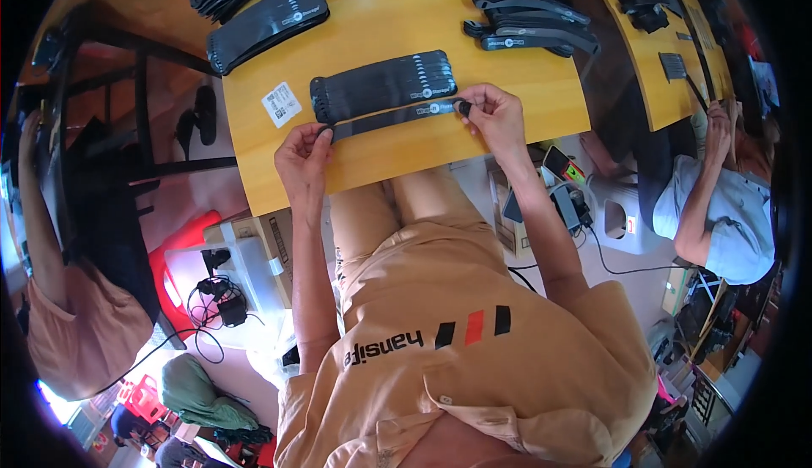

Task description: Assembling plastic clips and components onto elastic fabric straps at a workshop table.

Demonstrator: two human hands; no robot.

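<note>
Strap (391, 119), pinched at nine o'clock by left hand (303, 151), at three by right hand (496, 119); black stack (381, 85) at twelve.

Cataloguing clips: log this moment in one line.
left hand: pinching black strap at left end; right hand: pinching its right end; strap: along near edge of strap stack; sticker: left of stack

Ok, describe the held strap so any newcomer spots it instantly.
On the yellow table, find the nearest black stack. On its near side, a black strap stretches from left hand to right hand, single where its neighbours lie stacked.
</note>
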